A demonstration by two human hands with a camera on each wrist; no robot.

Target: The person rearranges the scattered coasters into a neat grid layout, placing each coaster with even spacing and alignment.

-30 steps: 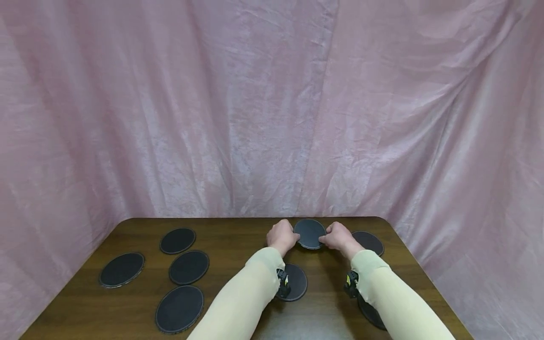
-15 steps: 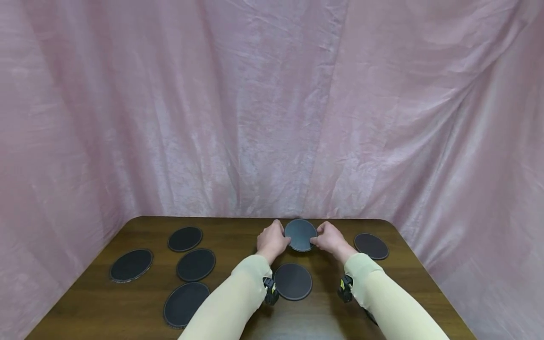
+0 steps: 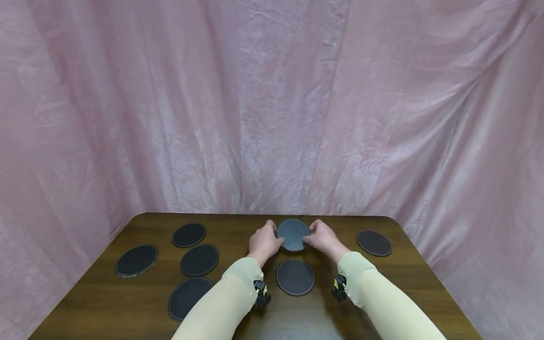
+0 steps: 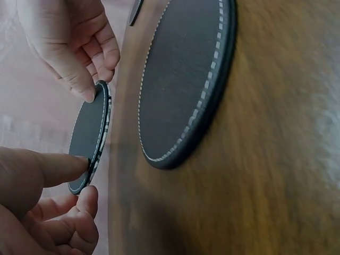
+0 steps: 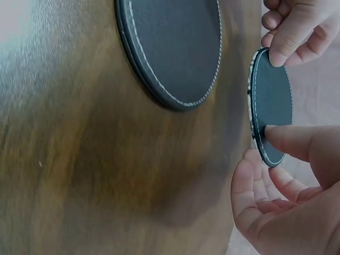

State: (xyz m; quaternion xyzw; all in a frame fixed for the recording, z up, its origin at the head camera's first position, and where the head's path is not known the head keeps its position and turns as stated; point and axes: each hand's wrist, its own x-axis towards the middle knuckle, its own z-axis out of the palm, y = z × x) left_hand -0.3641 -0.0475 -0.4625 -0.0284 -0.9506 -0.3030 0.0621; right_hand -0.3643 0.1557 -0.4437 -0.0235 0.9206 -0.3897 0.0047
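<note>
A left hand (image 3: 264, 242) and right hand (image 3: 323, 238) each clamp a grip on opposite edges of a raised coaster (image 3: 293, 233) — apparently to balance it — beyond the middle coaster (image 3: 295, 277) on the surface (image 3: 97, 314); four coasters (image 3: 199, 260) lie left of the middle coaster, a lone coaster (image 3: 374, 242) right.

On the table (image 3: 93, 311), at left, three discs (image 3: 199, 260) in a row front to back, with an outer disc (image 3: 137, 260) farther left. Mid-table, a centre disc (image 3: 295, 277); behind it, a held disc (image 3: 293, 234) between left hand (image 3: 263, 243) and right hand (image 3: 325, 239). Well to the right, a lone disc (image 3: 374, 242). Behind everything, a curtain (image 3: 272, 108).
</note>
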